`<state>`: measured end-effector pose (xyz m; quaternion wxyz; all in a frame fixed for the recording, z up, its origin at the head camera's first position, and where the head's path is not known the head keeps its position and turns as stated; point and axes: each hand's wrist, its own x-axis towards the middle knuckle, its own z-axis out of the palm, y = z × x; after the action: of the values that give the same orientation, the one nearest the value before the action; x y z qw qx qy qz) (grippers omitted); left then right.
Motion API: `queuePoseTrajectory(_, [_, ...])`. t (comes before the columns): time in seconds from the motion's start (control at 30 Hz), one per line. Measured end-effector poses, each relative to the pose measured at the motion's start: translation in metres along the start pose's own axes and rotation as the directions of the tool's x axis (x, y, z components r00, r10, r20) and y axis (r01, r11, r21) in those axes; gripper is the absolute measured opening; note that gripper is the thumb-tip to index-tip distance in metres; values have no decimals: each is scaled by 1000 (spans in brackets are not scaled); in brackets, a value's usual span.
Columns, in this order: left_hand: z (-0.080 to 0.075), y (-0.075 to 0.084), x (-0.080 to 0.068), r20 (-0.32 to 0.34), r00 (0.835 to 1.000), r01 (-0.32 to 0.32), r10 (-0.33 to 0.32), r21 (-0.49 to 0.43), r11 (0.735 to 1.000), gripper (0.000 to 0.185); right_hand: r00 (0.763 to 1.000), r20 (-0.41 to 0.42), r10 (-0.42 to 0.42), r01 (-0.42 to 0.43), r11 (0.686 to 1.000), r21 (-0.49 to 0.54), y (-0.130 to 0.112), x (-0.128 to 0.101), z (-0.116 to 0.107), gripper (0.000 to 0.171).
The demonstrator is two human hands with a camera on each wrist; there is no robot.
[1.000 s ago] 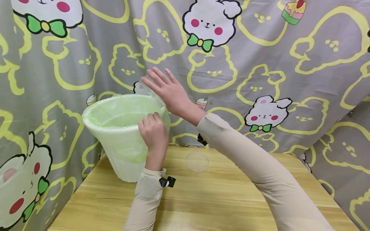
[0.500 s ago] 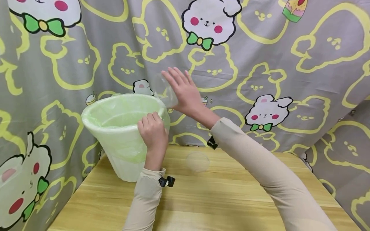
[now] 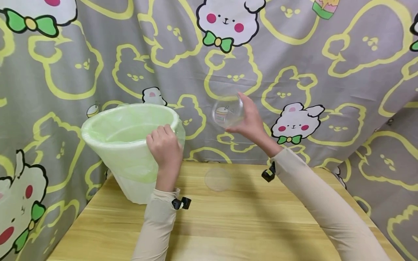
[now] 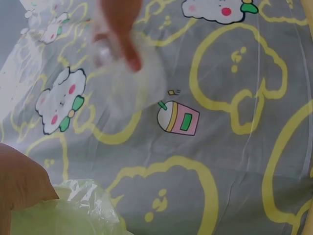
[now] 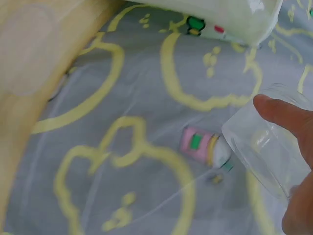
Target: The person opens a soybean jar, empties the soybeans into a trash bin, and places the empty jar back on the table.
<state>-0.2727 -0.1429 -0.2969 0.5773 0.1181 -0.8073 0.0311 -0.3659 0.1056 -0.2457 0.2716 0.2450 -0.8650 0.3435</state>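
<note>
Two hands are busy: the left hand [image 3: 164, 146] grips the lined bin's [image 3: 125, 145] rim, the right hand [image 3: 249, 121] holds an apparently emptied clear cup [image 3: 227, 110] aloft, its lid [image 3: 217, 179] near the table's [image 3: 248, 224] far edge.

Both arms wear long, close-fitting sleeves of a pale beige, finely knit fabric that run from the bottom edge of the head view up to the wrists. The left sleeve [image 3: 156, 228] ends in a plain cuff just behind the left hand [image 3: 164, 146], and a small black clip [image 3: 181, 203] sits at that cuff on the side facing the other arm. The right sleeve [image 3: 326, 210] ends just behind the right hand [image 3: 249, 121], with a like black clip [image 3: 269, 173] at its cuff. Both hands are bare, without rings or gloves.
</note>
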Motion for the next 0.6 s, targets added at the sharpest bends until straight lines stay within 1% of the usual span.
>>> queuePoseTrajectory(0.07, [-1,-1,1,1,1000,3,-3,-12,1000,15,997,9,75,-75,997,15,14,-10,-4,129])
queuePoseTrajectory(0.17, [-1,-2,1,6,1000,6,-6,-22,1000,15,988,35,154,-154,988,21,35,-27,-7,131])
queuePoseTrajectory(0.27, [0,-3,0,7,1000,9,-9,-32,999,16,980,62,188,-191,981,35,56,-44,-8,131])
queuePoseTrajectory(0.4, [1,-3,-1,-3,1000,6,-6,-43,999,16,971,86,225,-234,966,112,78,-65,-7,128])
queuePoseTrajectory(0.5, [1,-2,-1,-9,1000,1,-1,-46,999,14,955,118,271,-288,942,171,92,-80,-8,129])
queuePoseTrajectory(0.6, [2,-1,0,-17,1000,-5,4,-42,999,14,939,157,307,-334,920,203,104,-93,-8,129])
